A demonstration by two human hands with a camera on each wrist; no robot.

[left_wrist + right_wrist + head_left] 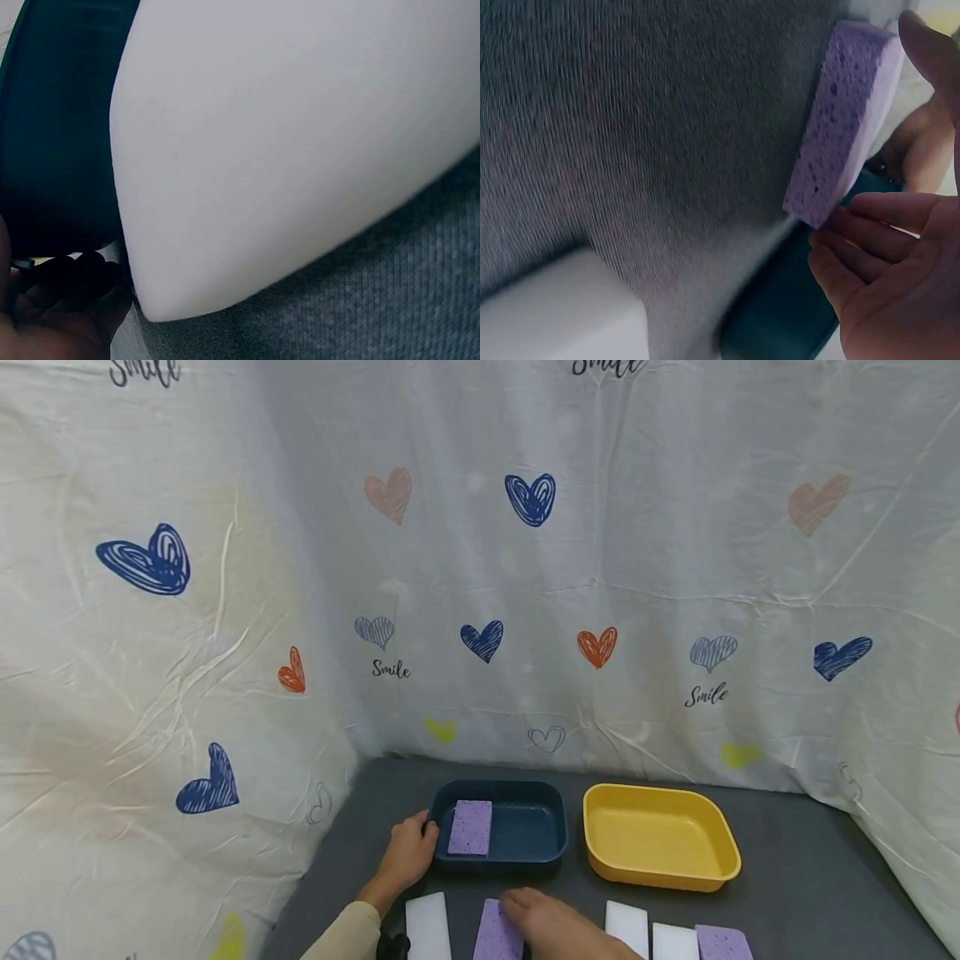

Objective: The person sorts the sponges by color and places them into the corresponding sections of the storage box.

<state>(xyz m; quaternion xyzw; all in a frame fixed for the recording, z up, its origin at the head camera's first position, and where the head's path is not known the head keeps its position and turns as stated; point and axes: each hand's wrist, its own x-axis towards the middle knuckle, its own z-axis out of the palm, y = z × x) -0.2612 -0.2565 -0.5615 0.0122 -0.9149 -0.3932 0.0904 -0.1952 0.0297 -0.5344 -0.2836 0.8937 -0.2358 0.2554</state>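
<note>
My left hand [409, 850] grips the left end of a dark blue tray [525, 866]; in the left wrist view its fingers [71, 300] curl close under the tray's edge. Inside the tray, towards its left side, lies a purple sponge [470, 828]. My right hand [562, 925] is over the right side of another purple sponge [495, 933] in front of the tray. The right wrist view shows that sponge [836, 124] between a spread thumb and loosely extended fingers; whether the fingertips touch it is hard to tell.
Right of the dark blue tray stands a yellow tray [660, 876]. A white sponge [428, 927] lies at front left. At front right are two more white sponges [627, 927] and a purple one [723, 943]. A heart-printed curtain [600, 552] hangs behind the grey table [795, 877].
</note>
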